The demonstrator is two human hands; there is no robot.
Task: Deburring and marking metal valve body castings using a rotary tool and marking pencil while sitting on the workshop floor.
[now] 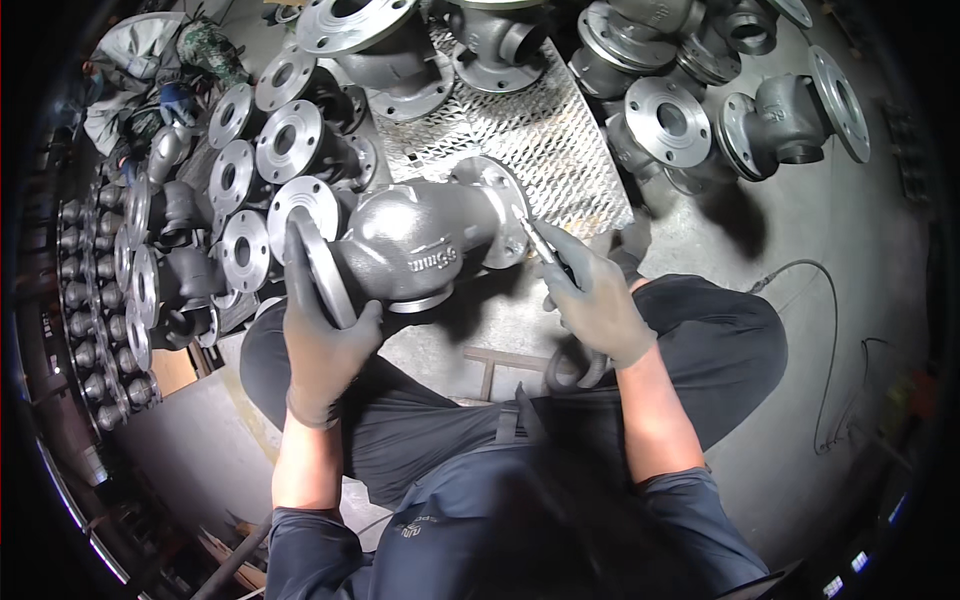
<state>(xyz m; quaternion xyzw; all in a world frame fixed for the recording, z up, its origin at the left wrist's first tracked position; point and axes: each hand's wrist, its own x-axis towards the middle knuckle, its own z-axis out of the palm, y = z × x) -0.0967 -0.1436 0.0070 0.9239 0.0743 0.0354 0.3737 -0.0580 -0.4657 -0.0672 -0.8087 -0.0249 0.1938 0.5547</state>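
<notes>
Floor [860, 250]: one valve [415, 245], two hands gripping.

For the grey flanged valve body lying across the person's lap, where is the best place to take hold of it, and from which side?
Best by the near flange rim, from the person's left. The valve body lies on its side, so that thin disc edge faces left, where the left hand wraps it. The rounded middle looks too wide; the right hand works a slim tool at the far flange.

Flanged valve bodies [285, 140] crowd a perforated plate [545, 135], seemingly metal
</notes>
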